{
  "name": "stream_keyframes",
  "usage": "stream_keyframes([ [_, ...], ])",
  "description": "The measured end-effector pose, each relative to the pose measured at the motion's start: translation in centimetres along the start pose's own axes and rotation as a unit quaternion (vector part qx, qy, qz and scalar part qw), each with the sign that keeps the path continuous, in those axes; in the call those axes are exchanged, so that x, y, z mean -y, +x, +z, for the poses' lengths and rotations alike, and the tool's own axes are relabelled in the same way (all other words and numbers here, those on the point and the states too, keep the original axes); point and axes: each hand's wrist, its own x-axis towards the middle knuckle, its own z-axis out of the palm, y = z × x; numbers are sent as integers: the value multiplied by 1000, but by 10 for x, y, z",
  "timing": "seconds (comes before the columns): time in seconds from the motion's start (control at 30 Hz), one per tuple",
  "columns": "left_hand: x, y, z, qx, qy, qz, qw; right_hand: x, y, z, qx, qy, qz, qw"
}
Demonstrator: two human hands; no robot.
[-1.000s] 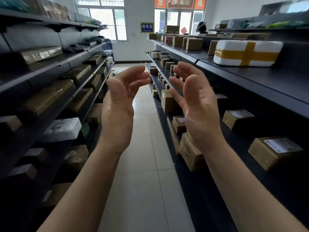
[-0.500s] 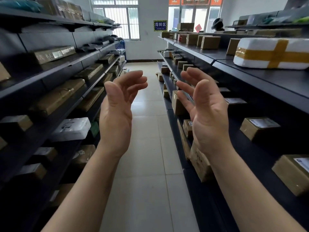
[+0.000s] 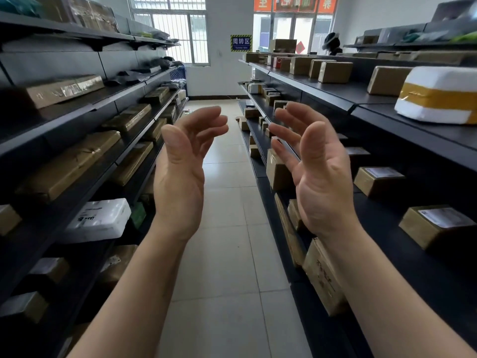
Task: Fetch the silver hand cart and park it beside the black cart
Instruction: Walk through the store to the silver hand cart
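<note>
Both my hands are raised in front of me in a narrow aisle, palms facing each other. My left hand (image 3: 180, 171) has relaxed, slightly curved fingers and holds nothing. My right hand (image 3: 317, 174) is likewise relaxed with spread fingers and nothing in it. Neither the silver hand cart nor the black cart is in view.
Dark shelving (image 3: 77, 140) with brown parcels lines the left side, and a matching dark shelf unit (image 3: 382, 117) with parcels lines the right. A light tiled floor (image 3: 227, 249) runs between them to a white back wall with a blue sign (image 3: 240, 42) and windows. Small boxes (image 3: 242, 122) lie on the floor far ahead.
The view has shifted forward and slightly left along the aisle. Both hands stay raised and have sunk a little lower in the frame.
</note>
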Motion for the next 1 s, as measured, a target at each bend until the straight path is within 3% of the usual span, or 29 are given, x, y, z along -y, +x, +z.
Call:
stream_keyframes([
  [0.47, 54, 60, -53, -5, 18, 7, 1000, -66, 68, 29, 5, -4, 6, 1000],
  [1.0, 122, 109, -34, -15, 33, 2, 999, -119, 128, -14, 6, 6, 23, 1000],
])
